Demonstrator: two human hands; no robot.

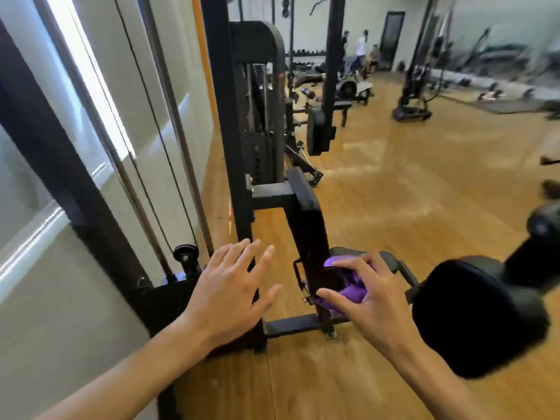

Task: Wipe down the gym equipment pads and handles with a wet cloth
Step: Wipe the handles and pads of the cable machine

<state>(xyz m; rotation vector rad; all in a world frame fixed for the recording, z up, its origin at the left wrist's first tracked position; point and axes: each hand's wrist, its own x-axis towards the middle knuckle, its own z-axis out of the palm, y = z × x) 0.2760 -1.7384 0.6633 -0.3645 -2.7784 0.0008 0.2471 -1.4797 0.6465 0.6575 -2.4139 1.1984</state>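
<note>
A black padded upright of a weight machine stands in front of me, low in the middle of the view. My right hand grips a bunched purple cloth against the lower end of that pad. My left hand hovers flat with its fingers spread, just left of the machine's frame post, holding nothing. A black round roller pad sits at the lower right, close beside my right wrist.
A black weight stack tower rises behind the pad. A glass wall with a cable and pulley runs along the left. Wooden floor stretches right toward other machines, and people stand far back near a dark door.
</note>
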